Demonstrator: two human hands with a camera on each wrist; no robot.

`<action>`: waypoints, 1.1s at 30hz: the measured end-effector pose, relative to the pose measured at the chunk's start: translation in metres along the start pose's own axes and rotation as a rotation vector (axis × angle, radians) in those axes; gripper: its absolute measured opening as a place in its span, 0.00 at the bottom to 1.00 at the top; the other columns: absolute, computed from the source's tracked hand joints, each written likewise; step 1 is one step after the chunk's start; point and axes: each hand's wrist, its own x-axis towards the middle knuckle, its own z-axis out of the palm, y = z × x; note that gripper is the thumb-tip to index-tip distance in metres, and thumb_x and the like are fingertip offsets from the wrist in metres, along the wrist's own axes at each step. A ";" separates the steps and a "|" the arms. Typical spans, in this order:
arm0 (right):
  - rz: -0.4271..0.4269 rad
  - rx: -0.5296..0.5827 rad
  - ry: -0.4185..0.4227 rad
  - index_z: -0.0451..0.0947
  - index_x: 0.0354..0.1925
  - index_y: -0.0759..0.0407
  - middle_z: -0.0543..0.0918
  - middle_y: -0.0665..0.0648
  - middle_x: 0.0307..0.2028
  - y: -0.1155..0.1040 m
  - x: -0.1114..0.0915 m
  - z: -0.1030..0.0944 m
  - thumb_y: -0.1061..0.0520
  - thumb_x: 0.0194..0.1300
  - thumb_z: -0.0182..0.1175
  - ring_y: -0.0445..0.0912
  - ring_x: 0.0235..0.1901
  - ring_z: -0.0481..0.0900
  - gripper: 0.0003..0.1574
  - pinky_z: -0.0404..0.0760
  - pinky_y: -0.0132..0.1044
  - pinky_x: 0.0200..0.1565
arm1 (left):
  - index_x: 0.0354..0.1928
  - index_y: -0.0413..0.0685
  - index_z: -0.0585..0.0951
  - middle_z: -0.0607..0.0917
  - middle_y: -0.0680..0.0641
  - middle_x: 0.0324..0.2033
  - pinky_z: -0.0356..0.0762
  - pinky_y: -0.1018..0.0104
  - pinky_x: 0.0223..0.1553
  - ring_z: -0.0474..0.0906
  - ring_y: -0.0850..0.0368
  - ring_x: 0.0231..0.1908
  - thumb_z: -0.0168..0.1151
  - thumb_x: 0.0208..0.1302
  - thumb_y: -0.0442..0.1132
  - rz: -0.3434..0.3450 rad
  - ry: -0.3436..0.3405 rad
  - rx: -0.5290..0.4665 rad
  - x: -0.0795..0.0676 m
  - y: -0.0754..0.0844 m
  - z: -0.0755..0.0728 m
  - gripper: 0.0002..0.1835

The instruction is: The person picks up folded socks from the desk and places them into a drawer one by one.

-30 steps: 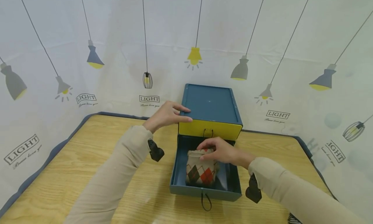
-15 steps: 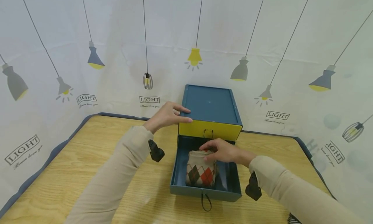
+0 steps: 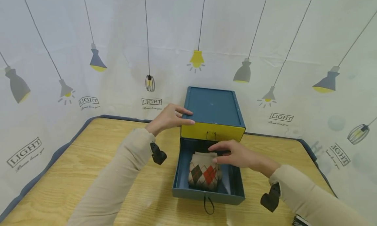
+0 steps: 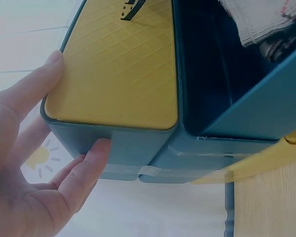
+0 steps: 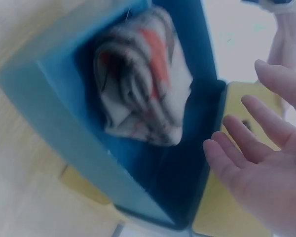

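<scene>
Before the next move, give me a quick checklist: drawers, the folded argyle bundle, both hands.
1. Argyle bundle inside the lower drawer: ok, within its walls.
2. Right hand off the bundle: ok, the right wrist view shows a gap.
3. Right hand clear of the lower drawer: not ok, fingers over its opening in the head view.
4. Left hand on the box: ok, at its upper left corner.
5. Upper drawer shut: ok.
6. Bundle low enough to slide under: cannot tell.

The left grip touches a yellow-fronted box beside a blue drawer holding pale fabric.
</scene>
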 end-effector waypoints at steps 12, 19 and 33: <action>-0.174 0.298 0.127 0.69 0.50 0.73 0.75 0.68 0.45 -0.011 -0.060 0.042 0.62 0.65 0.49 0.46 0.43 0.76 0.18 0.76 0.32 0.42 | 0.46 0.57 0.80 0.66 0.49 0.58 0.69 0.52 0.49 0.67 0.47 0.54 0.67 0.47 0.51 0.019 -0.007 0.002 -0.001 -0.001 0.000 0.21; -0.126 0.530 0.088 0.70 0.47 0.76 0.79 0.54 0.43 0.013 -0.084 0.087 0.64 0.66 0.46 0.40 0.40 0.77 0.16 0.76 0.30 0.42 | 0.46 0.58 0.80 0.67 0.49 0.58 0.69 0.52 0.49 0.67 0.47 0.53 0.67 0.47 0.51 0.031 -0.010 0.010 0.000 -0.002 -0.001 0.21; 0.286 0.812 0.372 0.72 0.43 0.80 0.81 0.64 0.33 0.056 -0.067 0.147 0.54 0.55 0.62 0.52 0.35 0.80 0.29 0.78 0.41 0.38 | 0.46 0.57 0.80 0.66 0.49 0.58 0.69 0.52 0.49 0.67 0.48 0.53 0.67 0.47 0.51 0.032 -0.007 0.002 0.001 -0.001 0.000 0.21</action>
